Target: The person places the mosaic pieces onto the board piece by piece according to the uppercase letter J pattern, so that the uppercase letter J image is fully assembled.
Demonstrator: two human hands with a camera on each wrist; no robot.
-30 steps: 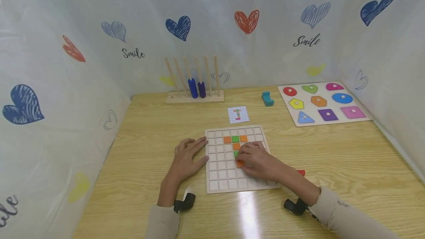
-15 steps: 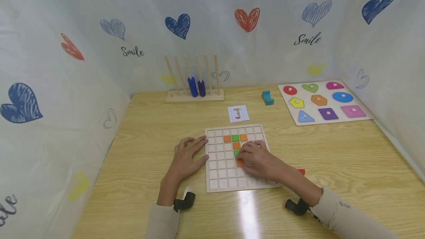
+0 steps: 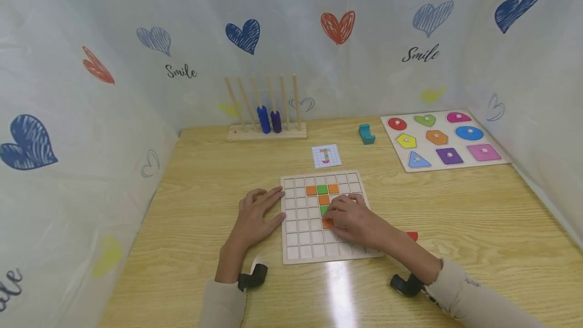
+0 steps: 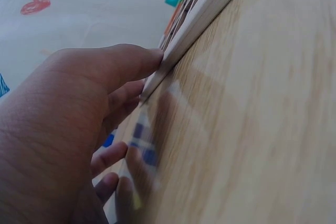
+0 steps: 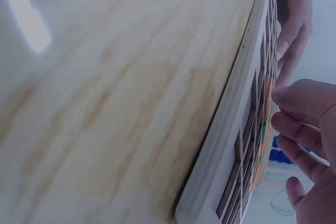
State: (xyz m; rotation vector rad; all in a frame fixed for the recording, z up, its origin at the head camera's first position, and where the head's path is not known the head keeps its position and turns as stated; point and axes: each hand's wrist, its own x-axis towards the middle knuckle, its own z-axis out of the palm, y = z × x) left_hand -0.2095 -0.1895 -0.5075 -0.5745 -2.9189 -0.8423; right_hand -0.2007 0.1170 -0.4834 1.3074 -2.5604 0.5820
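Observation:
A wooden grid board [image 3: 293, 253] lies on the table in the head view. On it, orange and green square tiles form a row of three, with a column running down from the middle one. My right hand [image 3: 352, 219] pinches the lowest orange tile [image 3: 327, 223] at its cell, thumb and fingertips around it. In the right wrist view the fingertips meet low over the board; the other fingers are bent. My left hand [image 3: 255, 219] rests its thumb and fingertips against the board's left edge. The left wrist view shows that thumb [image 4: 139, 61] touching the side.
Behind the board lies a pattern card [image 3: 326, 156] with a coloured figure. A peg stand [image 3: 268, 134], a teal block [image 3: 366, 134] and a shape puzzle [image 3: 412, 167] stand farther back. A red piece [image 3: 412, 236] is partly hidden by the right forearm.
The lowest orange tile has shifted very slightly left under my right fingertips. My left hand stays at the board's edge.

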